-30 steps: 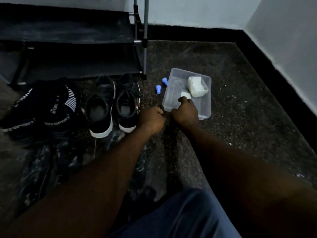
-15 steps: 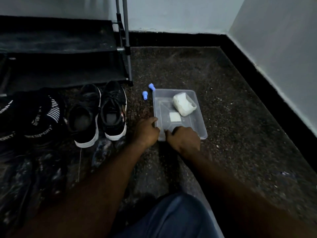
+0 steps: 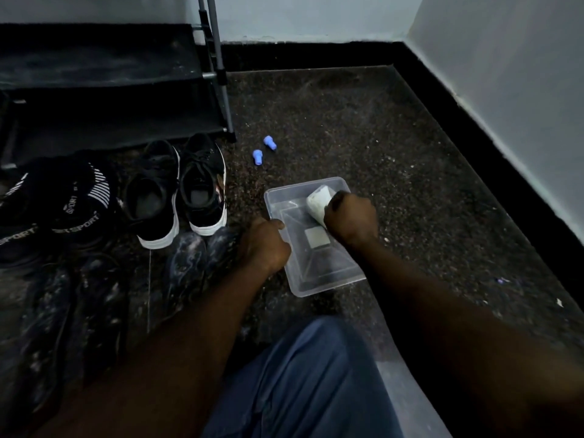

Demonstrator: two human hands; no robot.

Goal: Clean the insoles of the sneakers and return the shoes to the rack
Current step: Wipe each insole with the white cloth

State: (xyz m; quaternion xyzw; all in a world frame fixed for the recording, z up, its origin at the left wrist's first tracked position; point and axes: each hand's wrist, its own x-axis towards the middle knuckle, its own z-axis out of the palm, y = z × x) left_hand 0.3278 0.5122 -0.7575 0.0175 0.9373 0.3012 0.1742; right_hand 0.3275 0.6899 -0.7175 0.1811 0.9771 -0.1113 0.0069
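The dusty insoles (image 3: pixel 186 263) lie flat on the floor just left of the left hand's (image 3: pixel 264 245) fingers. They look thin, light and floppy, so are best lifted by a heel edge. Those fingers curl over the clear tub's (image 3: pixel 325 281) rim. The right hand's (image 3: pixel 350 222) fingers wrap a white container (image 3: pixel 317 200) inside it. Black sneakers (image 3: pixel 202 191) stand beyond.

Right hand (image 3: pixel 350 218) shifted from rim onto white container (image 3: pixel 317 200), gripping it; tub (image 3: pixel 316 287) dragged nearer.
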